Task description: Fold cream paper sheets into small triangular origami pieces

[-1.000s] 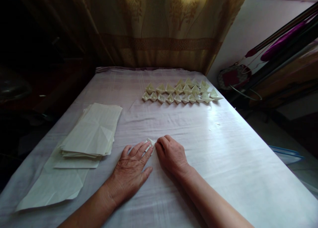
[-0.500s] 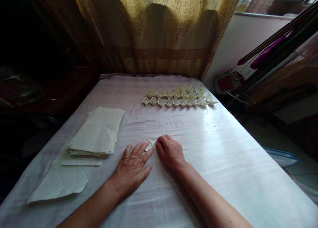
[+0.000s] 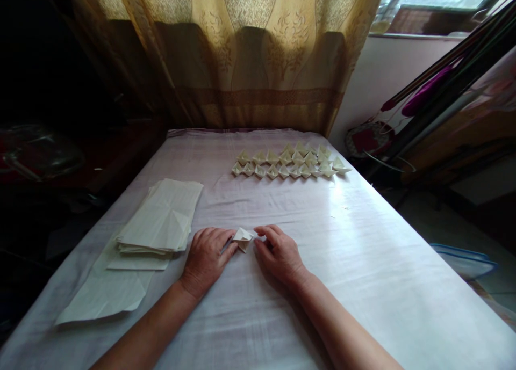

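A small folded white paper piece (image 3: pixel 243 238) is held just above the cloth-covered table (image 3: pixel 363 262) between both hands. My left hand (image 3: pixel 206 256) pinches its left side with curled fingers. On its right side, my right hand (image 3: pixel 278 253) pinches it with thumb and fingertips. A stack of flat white paper sheets (image 3: pixel 164 218) lies to the left of my left hand. Two rows of several finished folded paper pieces (image 3: pixel 289 162) sit at the far middle of the table.
A single larger sheet (image 3: pixel 105 294) lies under and in front of the stack. A patterned curtain (image 3: pixel 258 58) hangs behind the table. Rods and a purple object (image 3: pixel 427 91) lean at the right. A blue-edged thing (image 3: pixel 463 254) lies on the floor, right.
My left hand went from lying flat on the paper piece to pinching it. The piece is raised and opened out between both hands. The view tilted up a little.
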{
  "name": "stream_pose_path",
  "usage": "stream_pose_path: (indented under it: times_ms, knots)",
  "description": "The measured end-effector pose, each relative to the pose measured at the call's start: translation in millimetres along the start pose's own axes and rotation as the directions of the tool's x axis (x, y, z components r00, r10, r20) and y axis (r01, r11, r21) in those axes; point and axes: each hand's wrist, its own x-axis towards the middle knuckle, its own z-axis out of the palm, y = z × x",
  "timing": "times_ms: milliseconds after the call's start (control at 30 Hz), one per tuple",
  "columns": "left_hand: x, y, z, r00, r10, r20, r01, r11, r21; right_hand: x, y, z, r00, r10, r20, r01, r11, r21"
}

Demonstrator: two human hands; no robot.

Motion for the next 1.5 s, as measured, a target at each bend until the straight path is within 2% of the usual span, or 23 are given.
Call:
stream_pose_path:
  times_ms: [167, 300, 467, 600, 767, 867, 1100, 1267, 1500]
  knots:
    - [12, 12, -0.8, 0.997, -0.074, 0.019, 0.075, 0.996, -0.042, 10, -4, -2, 0.984, -0.143, 0.106, 0.153, 0.984, -0.092]
    - [16, 17, 0.5, 0.995, -0.092, 0.025, 0.092, 0.996, -0.014, 18, -1, -2, 0.965, -0.175, 0.195, 0.206, 0.966, -0.156]
    - [16, 14, 4.1, 0.999, -0.024, 0.028, 0.025, 1.0, -0.019, 22, 6, -4, 0.946, -0.24, 0.216, 0.279, 0.944, -0.177]
    - [18, 12, 8.4, 0.993, -0.115, 0.027, 0.117, 0.99, -0.083, 24, 9, -8, 0.927, -0.285, 0.243, 0.333, 0.924, -0.186]
    - [18, 11, 11.3, 0.991, -0.128, 0.03, 0.131, 0.982, -0.136, 31, 16, -9, 0.863, -0.373, 0.34, 0.46, 0.859, -0.224]
    - [18, 10, 10.6, 0.992, -0.119, 0.047, 0.125, 0.978, -0.165, 34, 20, -10, 0.831, -0.428, 0.354, 0.521, 0.821, -0.232]
    - [16, 1, 5.4, 0.996, 0.037, 0.085, -0.033, 0.998, -0.048, 39, 16, -22, 0.766, -0.436, 0.473, 0.575, 0.794, -0.198]
    - [13, -1, 0.8, 0.99, 0.096, 0.102, -0.099, 0.995, 0.028, 41, 18, -28, 0.735, -0.438, 0.518, 0.602, 0.774, -0.199]
    - [2, -1, -0.9, 0.961, 0.232, 0.152, -0.251, 0.961, 0.119, 37, 16, -29, 0.735, -0.414, 0.537, 0.593, 0.777, -0.212]
